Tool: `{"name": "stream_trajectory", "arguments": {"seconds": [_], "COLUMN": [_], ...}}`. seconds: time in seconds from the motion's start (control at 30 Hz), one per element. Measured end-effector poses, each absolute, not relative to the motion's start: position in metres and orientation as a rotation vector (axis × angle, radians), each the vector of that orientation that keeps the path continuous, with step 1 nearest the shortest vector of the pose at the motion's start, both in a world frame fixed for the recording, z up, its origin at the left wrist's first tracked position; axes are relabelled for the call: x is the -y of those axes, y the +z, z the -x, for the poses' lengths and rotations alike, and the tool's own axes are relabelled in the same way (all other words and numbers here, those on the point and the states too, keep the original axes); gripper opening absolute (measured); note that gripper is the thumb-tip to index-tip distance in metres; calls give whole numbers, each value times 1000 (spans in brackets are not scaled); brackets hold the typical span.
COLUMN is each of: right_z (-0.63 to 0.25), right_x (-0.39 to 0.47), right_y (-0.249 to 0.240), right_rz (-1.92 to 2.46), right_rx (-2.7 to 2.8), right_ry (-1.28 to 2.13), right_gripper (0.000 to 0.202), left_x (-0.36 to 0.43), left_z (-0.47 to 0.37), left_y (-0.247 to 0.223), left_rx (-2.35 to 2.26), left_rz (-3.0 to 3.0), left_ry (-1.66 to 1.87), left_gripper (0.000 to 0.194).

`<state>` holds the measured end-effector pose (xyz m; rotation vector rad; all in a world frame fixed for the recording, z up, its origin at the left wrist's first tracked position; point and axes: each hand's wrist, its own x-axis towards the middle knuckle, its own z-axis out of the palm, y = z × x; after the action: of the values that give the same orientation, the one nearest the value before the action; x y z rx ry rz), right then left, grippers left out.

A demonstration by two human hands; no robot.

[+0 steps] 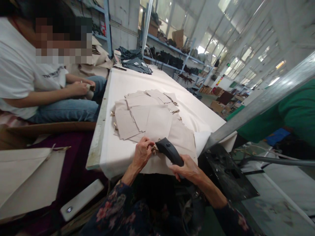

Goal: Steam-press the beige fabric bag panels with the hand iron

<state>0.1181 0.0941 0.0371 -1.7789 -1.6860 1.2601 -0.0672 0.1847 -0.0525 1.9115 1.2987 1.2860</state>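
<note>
My right hand (185, 168) is wrapped round the handle of a black curved handheld tool (169, 150), whose exact kind I cannot make out. The tool's broad head points left, over the near edge of a beige fabric piece (158, 123). Close to that head, my left hand (143, 151) has its fingers pinched at small brass-coloured metal fittings (154, 150) on the fabric's near end. Beyond both hands, several similar beige pieces (125, 123) lie overlapped in a spread pile, and metal fittings stick out along its sides.
A white-covered table (118, 82) carries the pile, with dark folded cloth (136, 64) at its far end. A seated person (49, 85) works on the left. A slanting metal pole (258, 101) crosses on the right. Beige fabric (31, 177) lies low at left.
</note>
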Motion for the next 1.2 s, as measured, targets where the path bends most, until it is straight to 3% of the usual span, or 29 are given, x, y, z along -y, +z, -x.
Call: {"name": "stream_trajectory", "arguments": {"seconds": [0.93, 1.2], "right_z": [-117, -114], "right_x": [-109, -105], "right_y": [66, 42], "right_rz": [1800, 1858], "right_rx": [1736, 1771], "right_ry": [1118, 1193], "right_gripper": [23, 26], "left_x": [-186, -186], "left_z": [68, 67], "left_y": [-57, -59], "left_rx": [-1358, -1361], "left_rz": [-1971, -1995], "left_ry": [1313, 1316], "left_gripper": [26, 26]}}
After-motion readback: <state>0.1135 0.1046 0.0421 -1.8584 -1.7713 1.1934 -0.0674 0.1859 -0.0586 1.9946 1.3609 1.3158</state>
